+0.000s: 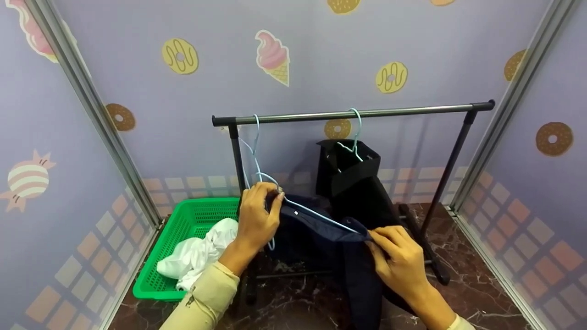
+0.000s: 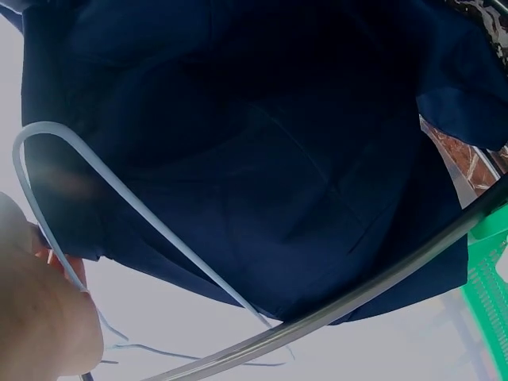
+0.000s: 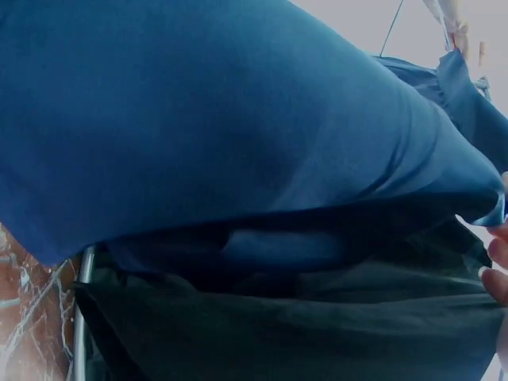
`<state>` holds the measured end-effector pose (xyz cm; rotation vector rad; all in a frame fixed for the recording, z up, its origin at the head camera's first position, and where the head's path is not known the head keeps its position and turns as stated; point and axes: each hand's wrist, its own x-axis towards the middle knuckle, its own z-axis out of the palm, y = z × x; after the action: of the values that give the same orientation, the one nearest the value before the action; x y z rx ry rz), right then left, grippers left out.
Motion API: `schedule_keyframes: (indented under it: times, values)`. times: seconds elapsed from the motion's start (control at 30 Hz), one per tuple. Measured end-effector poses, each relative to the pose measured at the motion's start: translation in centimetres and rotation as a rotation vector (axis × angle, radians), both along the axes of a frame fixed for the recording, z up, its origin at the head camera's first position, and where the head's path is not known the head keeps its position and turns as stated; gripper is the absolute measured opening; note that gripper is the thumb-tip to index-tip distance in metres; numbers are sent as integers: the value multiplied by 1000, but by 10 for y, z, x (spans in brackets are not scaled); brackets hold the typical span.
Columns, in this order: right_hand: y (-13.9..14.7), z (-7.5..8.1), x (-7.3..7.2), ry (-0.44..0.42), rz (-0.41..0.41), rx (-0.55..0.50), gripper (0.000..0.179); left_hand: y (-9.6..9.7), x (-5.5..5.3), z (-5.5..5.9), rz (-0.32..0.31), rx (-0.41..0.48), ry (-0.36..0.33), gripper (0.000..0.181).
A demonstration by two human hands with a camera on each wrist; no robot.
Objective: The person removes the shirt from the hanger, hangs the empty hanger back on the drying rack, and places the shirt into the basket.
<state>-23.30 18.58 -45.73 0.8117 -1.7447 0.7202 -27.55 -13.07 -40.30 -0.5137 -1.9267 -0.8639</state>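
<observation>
My left hand [image 1: 259, 213] pinches a pale blue hanger [image 1: 321, 217] at the base of its hook. One arm of this hanger runs inside a navy shirt [image 1: 362, 279], which has a small white label at its neck. At the shoulder end of that arm, my right hand [image 1: 398, 256] pinches the shirt's cloth between thumb and fingers. A sleeve hangs down below. In the left wrist view, navy cloth [image 2: 238, 159] fills most of the picture behind a bare hanger [image 2: 151, 218]. Fingertips [image 3: 498, 252] show beside the blue cloth in the right wrist view.
A clothes rack's metal rail [image 1: 302, 117] crosses behind my hands. From it hang a bare hanger [image 1: 255, 146] and a black garment [image 1: 353, 183] on another hanger. A green basket [image 1: 158, 293] with white cloth [image 1: 202, 252] stands at left on the dark marbled floor [image 1: 481, 293].
</observation>
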Motion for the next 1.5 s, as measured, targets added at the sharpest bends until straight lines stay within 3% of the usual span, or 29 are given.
schedule_keyframes:
  times: [0.3, 0.77, 0.9, 1.23, 1.5]
  values:
    - [6, -3, 1, 11, -12, 22, 29, 1, 2, -2, 31, 9, -14, 7]
    - [6, -12, 5, -89, -50, -46, 38, -2, 3, -8, 95, -3, 19, 7]
    - [5, -11, 7, -158, -40, -89, 35, -3, 3, -8, 101, -4, 18, 8]
    - [-7, -8, 15, -333, -46, -342, 30, -2, 4, -7, 94, 37, 11, 7]
    - [-21, 0, 18, -512, 101, -642, 22, -3, 4, -2, 89, 128, -23, 11]
